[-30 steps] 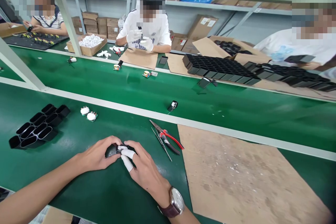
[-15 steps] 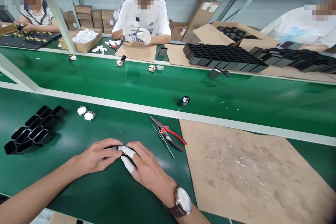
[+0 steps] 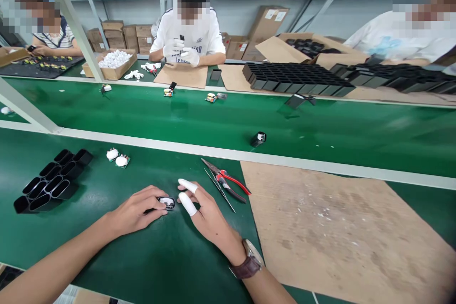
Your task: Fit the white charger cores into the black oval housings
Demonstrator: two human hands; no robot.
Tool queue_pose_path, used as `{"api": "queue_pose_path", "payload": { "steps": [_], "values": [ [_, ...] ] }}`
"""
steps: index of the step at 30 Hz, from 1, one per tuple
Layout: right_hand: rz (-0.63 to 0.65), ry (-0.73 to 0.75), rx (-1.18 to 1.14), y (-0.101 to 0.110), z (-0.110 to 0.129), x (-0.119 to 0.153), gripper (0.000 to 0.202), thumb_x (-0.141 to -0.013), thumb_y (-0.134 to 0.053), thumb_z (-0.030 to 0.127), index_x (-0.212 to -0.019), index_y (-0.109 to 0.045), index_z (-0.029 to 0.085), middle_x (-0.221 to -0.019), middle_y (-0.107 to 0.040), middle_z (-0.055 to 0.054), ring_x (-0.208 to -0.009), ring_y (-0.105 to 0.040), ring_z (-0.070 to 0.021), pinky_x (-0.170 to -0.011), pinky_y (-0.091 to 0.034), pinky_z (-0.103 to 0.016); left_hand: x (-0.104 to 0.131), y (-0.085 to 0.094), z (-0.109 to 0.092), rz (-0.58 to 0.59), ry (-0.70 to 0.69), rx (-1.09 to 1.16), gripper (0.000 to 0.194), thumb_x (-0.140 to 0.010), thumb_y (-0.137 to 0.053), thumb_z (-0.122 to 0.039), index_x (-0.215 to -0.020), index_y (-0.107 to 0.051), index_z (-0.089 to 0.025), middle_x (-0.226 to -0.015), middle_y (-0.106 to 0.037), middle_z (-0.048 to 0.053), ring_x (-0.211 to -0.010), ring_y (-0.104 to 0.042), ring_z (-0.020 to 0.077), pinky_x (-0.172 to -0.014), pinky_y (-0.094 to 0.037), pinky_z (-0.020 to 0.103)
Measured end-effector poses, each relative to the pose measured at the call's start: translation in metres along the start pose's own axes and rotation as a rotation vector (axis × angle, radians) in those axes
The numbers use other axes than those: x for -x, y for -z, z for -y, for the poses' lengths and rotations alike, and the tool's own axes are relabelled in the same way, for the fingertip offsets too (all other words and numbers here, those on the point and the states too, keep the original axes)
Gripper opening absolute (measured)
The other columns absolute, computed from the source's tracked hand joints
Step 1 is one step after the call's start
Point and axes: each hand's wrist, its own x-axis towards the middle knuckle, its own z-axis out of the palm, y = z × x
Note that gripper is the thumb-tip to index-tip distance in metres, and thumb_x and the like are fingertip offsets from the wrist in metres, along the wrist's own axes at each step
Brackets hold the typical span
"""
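My left hand [image 3: 144, 206] is closed around a small black plastic housing [image 3: 167, 203], whose open end shows white and metal parts inside. Just to the right, apart from the housing, my right hand [image 3: 201, 209] has its fingers spread with nothing in them. White finger cots cover two of its fingertips. Beyond that hand lie red-handled long-nose pliers [image 3: 228, 181] and metal tweezers [image 3: 220, 191]. Two circuit boards with white domed tops [image 3: 122, 160] rest farther back on the left.
Several empty black housings [image 3: 53, 183] stand grouped at the left. A cardboard sheet [image 3: 342, 228] covers the right side of the bench. Behind a pale rail, a green conveyor belt [image 3: 178, 123] carries boards and another black housing [image 3: 259, 138]. Co-workers sit across from me.
My right hand has come off the housing and opened, moving slightly right. The left hand still holds the housing, its open end now visible. Pieces on the belt have shifted right.
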Motion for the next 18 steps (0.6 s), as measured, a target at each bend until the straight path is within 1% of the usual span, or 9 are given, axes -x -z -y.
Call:
{"api": "queue_pose_path", "payload": {
  "steps": [4, 6, 7, 9, 12, 13, 14, 16, 18],
  "values": [
    [0.005, -0.002, 0.076, -0.004, 0.001, 0.001, 0.04, -0.109, -0.048, 0.027, -0.149, -0.051, 0.027, -0.122, -0.069, -0.009, -0.1, -0.073, -0.0198, -0.09, -0.064, -0.038, -0.002, -0.002, -0.004, -0.041, -0.021, -0.029, 0.022, -0.095, -0.07, -0.006, -0.109, -0.064, -0.022, -0.118, -0.072, 0.012, -0.097, -0.069, 0.0214, -0.081, -0.056, 0.037],
    [0.005, -0.014, 0.076, -0.004, 0.003, 0.0, 0.039, -0.109, -0.048, 0.028, -0.148, -0.053, 0.026, -0.121, -0.069, -0.009, -0.099, -0.073, -0.0202, -0.09, -0.064, -0.039, -0.003, -0.003, -0.005, -0.036, 0.01, -0.02, 0.017, -0.094, -0.071, -0.008, -0.103, -0.067, -0.022, -0.116, -0.073, 0.011, -0.093, -0.069, 0.0208, -0.08, -0.055, 0.036],
    [0.001, -0.024, 0.067, -0.005, 0.003, 0.0, 0.038, -0.109, -0.047, 0.029, -0.146, -0.055, 0.026, -0.118, -0.07, -0.009, -0.098, -0.073, -0.0201, -0.089, -0.063, -0.038, -0.004, -0.004, -0.005, -0.051, 0.061, 0.015, 0.013, -0.093, -0.073, -0.01, -0.099, -0.069, -0.021, -0.114, -0.074, 0.011, -0.092, -0.07, 0.0208, -0.081, -0.055, 0.036],
    [-0.002, -0.036, 0.042, -0.005, 0.002, -0.001, 0.035, -0.11, -0.047, 0.03, -0.143, -0.057, 0.025, -0.115, -0.071, -0.009, -0.097, -0.073, -0.0197, -0.089, -0.063, -0.037, -0.005, -0.006, -0.004, -0.156, 0.261, 0.186, 0.009, -0.09, -0.079, -0.019, -0.092, -0.07, -0.02, -0.107, -0.076, 0.01, -0.09, -0.072, 0.0205, -0.081, -0.057, 0.035],
    [0.001, -0.027, 0.032, -0.006, -0.001, -0.002, 0.034, -0.11, -0.046, 0.032, -0.14, -0.059, 0.024, -0.116, -0.07, -0.009, -0.097, -0.072, -0.0199, -0.09, -0.063, -0.037, -0.008, -0.005, -0.001, -0.352, 0.685, 0.648, 0.025, -0.087, -0.085, -0.035, -0.086, -0.068, -0.017, -0.087, -0.076, 0.006, -0.076, -0.073, 0.018, -0.071, -0.061, 0.031],
    [0.004, -0.017, 0.042, -0.006, -0.002, -0.002, 0.034, -0.11, -0.046, 0.032, -0.139, -0.06, 0.024, -0.116, -0.07, -0.009, -0.097, -0.072, -0.0203, -0.09, -0.062, -0.038, -0.009, -0.004, 0.0, -0.401, 0.791, 0.795, 0.03, -0.085, -0.086, -0.039, -0.085, -0.067, -0.016, -0.082, -0.076, 0.005, -0.071, -0.072, 0.0168, -0.068, -0.062, 0.029],
    [0.007, -0.006, 0.057, -0.007, -0.003, -0.002, 0.033, -0.109, -0.046, 0.032, -0.138, -0.06, 0.024, -0.116, -0.069, -0.009, -0.097, -0.072, -0.0206, -0.09, -0.062, -0.038, -0.01, -0.002, 0.001, -0.435, 0.862, 0.907, 0.033, -0.084, -0.087, -0.042, -0.085, -0.066, -0.016, -0.08, -0.075, 0.005, -0.069, -0.072, 0.016, -0.066, -0.062, 0.028],
    [0.008, 0.018, 0.097, -0.008, -0.004, -0.002, 0.033, -0.109, -0.046, 0.03, -0.137, -0.062, 0.024, -0.113, -0.07, -0.009, -0.094, -0.071, -0.0209, -0.087, -0.061, -0.038, -0.013, 0.001, 0.003, -0.469, 0.909, 0.986, 0.036, -0.082, -0.088, -0.044, -0.084, -0.066, -0.016, -0.081, -0.076, 0.005, -0.069, -0.072, 0.0155, -0.066, -0.062, 0.027],
    [0.003, 0.037, 0.145, -0.009, -0.004, -0.002, 0.032, -0.108, -0.047, 0.028, -0.135, -0.062, 0.022, -0.11, -0.07, -0.009, -0.09, -0.071, -0.021, -0.084, -0.06, -0.036, -0.019, 0.008, 0.011, -0.42, 0.869, 0.814, 0.037, -0.083, -0.085, -0.048, -0.086, -0.066, -0.016, -0.083, -0.076, 0.006, -0.068, -0.072, 0.016, -0.065, -0.062, 0.028]
  ]
}}
